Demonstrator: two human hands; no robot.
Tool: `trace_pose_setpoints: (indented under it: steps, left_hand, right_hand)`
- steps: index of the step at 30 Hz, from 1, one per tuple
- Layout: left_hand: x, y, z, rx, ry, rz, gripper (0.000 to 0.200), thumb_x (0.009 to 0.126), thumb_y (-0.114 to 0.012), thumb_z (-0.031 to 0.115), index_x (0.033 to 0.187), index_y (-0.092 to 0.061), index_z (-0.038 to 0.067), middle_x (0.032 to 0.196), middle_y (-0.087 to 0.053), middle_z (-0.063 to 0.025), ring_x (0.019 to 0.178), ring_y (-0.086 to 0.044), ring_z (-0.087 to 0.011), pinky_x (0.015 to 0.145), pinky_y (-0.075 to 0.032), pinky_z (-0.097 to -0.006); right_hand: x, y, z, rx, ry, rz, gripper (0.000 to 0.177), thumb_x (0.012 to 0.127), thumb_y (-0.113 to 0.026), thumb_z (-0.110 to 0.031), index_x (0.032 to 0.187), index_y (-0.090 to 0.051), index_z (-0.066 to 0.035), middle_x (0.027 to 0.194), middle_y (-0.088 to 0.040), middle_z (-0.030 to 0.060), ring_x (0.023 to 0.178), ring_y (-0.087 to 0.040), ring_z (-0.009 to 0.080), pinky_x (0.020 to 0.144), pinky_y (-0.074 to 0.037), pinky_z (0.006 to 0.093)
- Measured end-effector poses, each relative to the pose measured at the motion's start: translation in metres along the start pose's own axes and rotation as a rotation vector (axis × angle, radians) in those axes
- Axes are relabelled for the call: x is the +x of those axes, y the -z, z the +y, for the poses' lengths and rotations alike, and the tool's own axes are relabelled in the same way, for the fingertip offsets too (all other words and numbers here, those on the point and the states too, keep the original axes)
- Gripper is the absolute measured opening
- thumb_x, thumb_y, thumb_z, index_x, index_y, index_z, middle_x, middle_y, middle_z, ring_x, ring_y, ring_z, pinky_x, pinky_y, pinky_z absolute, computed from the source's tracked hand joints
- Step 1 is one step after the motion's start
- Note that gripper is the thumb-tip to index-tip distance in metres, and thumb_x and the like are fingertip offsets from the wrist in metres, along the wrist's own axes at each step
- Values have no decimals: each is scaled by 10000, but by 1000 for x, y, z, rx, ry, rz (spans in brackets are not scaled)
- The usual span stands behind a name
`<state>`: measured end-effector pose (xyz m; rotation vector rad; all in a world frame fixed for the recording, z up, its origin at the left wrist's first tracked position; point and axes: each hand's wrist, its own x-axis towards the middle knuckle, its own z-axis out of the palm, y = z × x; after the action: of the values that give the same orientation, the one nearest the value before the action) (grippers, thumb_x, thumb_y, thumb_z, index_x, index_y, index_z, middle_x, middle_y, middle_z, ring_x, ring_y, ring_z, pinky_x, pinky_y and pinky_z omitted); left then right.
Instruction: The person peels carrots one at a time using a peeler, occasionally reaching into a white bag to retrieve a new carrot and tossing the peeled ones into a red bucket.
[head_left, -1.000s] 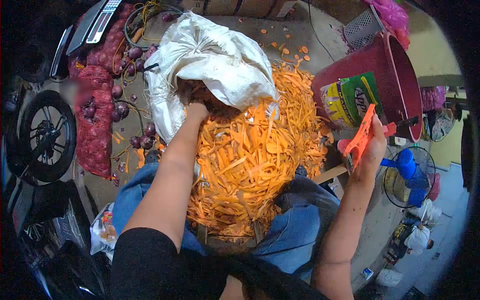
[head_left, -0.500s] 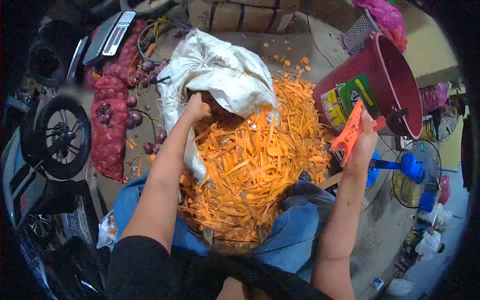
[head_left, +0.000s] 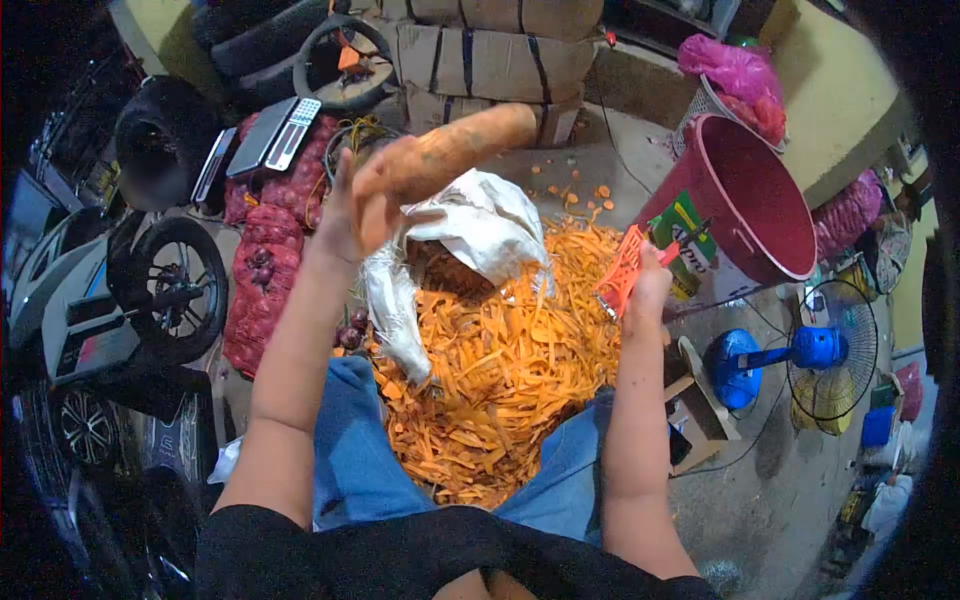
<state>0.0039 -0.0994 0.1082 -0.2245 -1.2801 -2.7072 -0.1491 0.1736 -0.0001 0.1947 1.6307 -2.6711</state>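
My left hand [head_left: 343, 225] is raised over the sack, its fingers closed around a large carrot [head_left: 460, 148] that points up and to the right; motion blurs its near end. Below it the white woven sack [head_left: 485, 225] lies with its mouth toward me. A deep heap of orange carrot peelings [head_left: 490, 360] spreads from that mouth to between my knees. On the right, my right hand [head_left: 650, 290] grips an orange-red plastic peeler [head_left: 622, 268], held over the right edge of the heap, in front of the bucket.
A large dark red bucket [head_left: 735, 200] leans at the right, with a blue fan [head_left: 820, 348] and an open cardboard box [head_left: 700, 425] nearer me. Net bags of red onions [head_left: 262, 290], a scale [head_left: 275, 140] and a motorbike wheel [head_left: 180, 290] stand left. Bundled cartons [head_left: 490, 65] are behind.
My left hand has come up out of the sack's mouth, lifting the carrot. My right hand still holds the peeler, now slightly farther left in view. The view has tilted up.
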Motion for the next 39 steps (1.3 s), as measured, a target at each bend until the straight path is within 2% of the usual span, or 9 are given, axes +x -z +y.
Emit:
trace_pose_setpoints:
  steps: [3, 5, 8, 13, 21, 23, 27, 29, 39]
  left_hand:
    - [-11, -8, -36, -357, 325, -24, 673, 756, -255, 545, 1198, -226, 37, 1180, -307, -206, 981, -427, -320, 743, -401, -503]
    - [-20, 10, -75, -597, 386, 5, 570, 800, -229, 458, 1174, -265, 30, 1115, -387, -188, 892, -485, -330, 611, -483, -430]
    - [-33, 20, -105, -545, 345, 69, 542, 791, -291, 434, 1153, -299, 31, 1057, -435, -181, 877, -494, -321, 611, -482, -431]
    - [-45, 6, -114, -415, 545, 224, 487, 756, -423, 382, 1101, -364, 42, 999, -476, -137, 866, -506, -269, 702, -437, -448]
    - [-21, -13, -131, -371, 606, 140, 414, 821, -346, 334, 1104, -364, 32, 1019, -481, -140, 889, -507, -225, 781, -408, -363]
    - [-22, -14, -138, -343, 681, 289, 414, 818, -354, 333, 1082, -379, 14, 936, -514, -145, 829, -531, -228, 742, -432, -361]
    - [-23, 1, -158, -285, 743, 205, 358, 808, -377, 331, 1029, -449, 58, 909, -542, -66, 790, -539, -166, 720, -435, -326]
    - [-20, 5, -166, -426, 710, 279, 362, 821, -346, 328, 1029, -448, 50, 910, -540, -73, 798, -537, -165, 711, -439, -321]
    - [-24, -3, -172, -202, 615, 450, 361, 847, -261, 326, 998, -462, 67, 877, -545, -62, 735, -544, -133, 652, -456, -280]
  right_hand:
    - [-6, -5, 2, -98, -13, 47, 112, 735, -541, -126, 738, -468, -41, 721, -457, -17, 671, -420, 71, 645, -338, 215]
    - [-10, -5, 3, -52, -74, -34, 105, 730, -542, -116, 730, -472, -38, 724, -456, -16, 665, -419, 73, 640, -339, 212]
    - [-5, 0, 13, -77, -29, -57, 107, 731, -540, -120, 710, -483, -32, 705, -461, -8, 645, -419, 75, 626, -345, 217]
    - [-25, -15, 1, -111, -111, -99, 107, 742, -526, -115, 701, -479, -27, 684, -460, -4, 613, -424, 85, 578, -370, 236]
    - [-21, -30, 24, 3, -169, -178, 115, 770, -492, -130, 703, -461, -42, 670, -460, -4, 587, -444, 81, 543, -383, 238]
    - [-19, -33, 26, 33, -118, -162, 139, 775, -487, -145, 685, -455, -44, 647, -467, -6, 575, -449, 76, 537, -384, 233]
    - [-42, -57, 18, -134, -66, -42, 237, 785, -479, -186, 594, -425, -58, 571, -436, -14, 489, -381, 63, 467, -340, 224]
    - [-61, -67, 16, -553, -35, -64, 254, 792, -469, -202, 601, -450, -36, 557, -433, -13, 471, -356, 66, 448, -322, 232]
    - [-81, -65, 43, -645, 320, -274, 194, 801, -443, -172, 724, -497, -2, 615, -488, 31, 565, -429, 95, 521, -362, 256]
